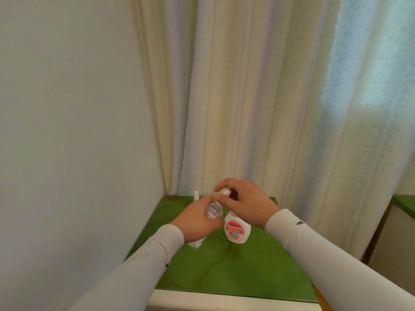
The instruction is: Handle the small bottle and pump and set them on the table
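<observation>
Above a small green table top, my left hand grips a small clear bottle. My right hand pinches the white cap or pump at the top of that bottle, fingers curled round it. Just below my right hand stands a white and pink bottle with a colourful label, upright on the table. Part of a white bottle shows under my left wrist. A slim white bottle top pokes up behind my left hand.
A plain wall runs along the left side. Cream curtains hang behind the table, with daylight at the right. A second green surface edge lies at the far right. The table's pale front edge is near me.
</observation>
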### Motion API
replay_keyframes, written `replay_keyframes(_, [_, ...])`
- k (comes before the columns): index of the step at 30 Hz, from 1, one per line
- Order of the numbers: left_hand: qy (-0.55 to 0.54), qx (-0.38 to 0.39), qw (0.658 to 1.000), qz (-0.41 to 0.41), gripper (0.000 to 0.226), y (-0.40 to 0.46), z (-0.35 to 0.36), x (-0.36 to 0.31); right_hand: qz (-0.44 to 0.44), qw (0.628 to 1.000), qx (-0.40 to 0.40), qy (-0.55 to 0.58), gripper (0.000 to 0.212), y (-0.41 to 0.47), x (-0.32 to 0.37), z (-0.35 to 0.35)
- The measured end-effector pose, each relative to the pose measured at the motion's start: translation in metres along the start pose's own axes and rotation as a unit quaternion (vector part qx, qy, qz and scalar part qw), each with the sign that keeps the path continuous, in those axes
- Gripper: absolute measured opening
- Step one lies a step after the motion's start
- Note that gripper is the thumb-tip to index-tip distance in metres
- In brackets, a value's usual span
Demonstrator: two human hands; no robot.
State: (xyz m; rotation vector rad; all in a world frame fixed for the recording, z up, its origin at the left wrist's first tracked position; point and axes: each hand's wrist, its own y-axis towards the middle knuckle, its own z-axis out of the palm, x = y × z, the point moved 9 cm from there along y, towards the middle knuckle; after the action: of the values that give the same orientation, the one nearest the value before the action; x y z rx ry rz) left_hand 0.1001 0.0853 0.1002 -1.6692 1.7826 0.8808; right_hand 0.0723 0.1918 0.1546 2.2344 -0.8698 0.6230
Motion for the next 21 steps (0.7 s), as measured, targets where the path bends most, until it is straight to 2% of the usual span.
replay_keyframes(2, [0.012, 0.011, 1.0, 0.014, 0.043, 0.0, 0.003, -0.007, -0.004, 0.999, -0.004, -0.035, 0.018, 0.002, 0.001, -0.003])
replay_keyframes(5, [0.035, 0.02, 0.999, 0.031, 0.039, 0.001, 0.004, -0.016, 0.004, 0.998, -0.008, -0.063, 0.034, 0.006, 0.0, -0.007])
replay_keyframes(10, [0.062, 0.024, 0.998, 0.016, 0.021, 0.003, 0.005, -0.01, 0.043, 0.99, 0.131, -0.02, 0.017, -0.001, -0.013, 0.008])
replay_keyframes(12, [0.071, 0.029, 0.997, 0.017, 0.029, 0.003, 0.007, -0.009, 0.05, 0.987, 0.148, -0.037, 0.024, -0.002, -0.015, 0.009])
replay_keyframes(14, [0.076, 0.035, 0.996, 0.029, 0.038, 0.002, 0.012, -0.011, 0.066, 0.985, 0.141, -0.074, 0.041, -0.002, -0.018, 0.007])
replay_keyframes(16, [0.075, 0.037, 0.996, 0.034, 0.034, 0.002, 0.014, -0.014, 0.07, 0.987, 0.112, -0.095, 0.05, -0.001, -0.019, 0.005])
replay_keyframes(19, [0.069, 0.039, 0.996, 0.037, 0.027, 0.004, 0.015, -0.017, 0.044, 0.997, 0.042, -0.05, 0.034, 0.001, -0.015, 0.005])
replay_keyframes(21, [0.067, 0.041, 0.996, 0.037, 0.037, 0.005, 0.015, -0.018, 0.059, 0.998, 0.028, 0.008, 0.034, 0.001, -0.017, 0.005])
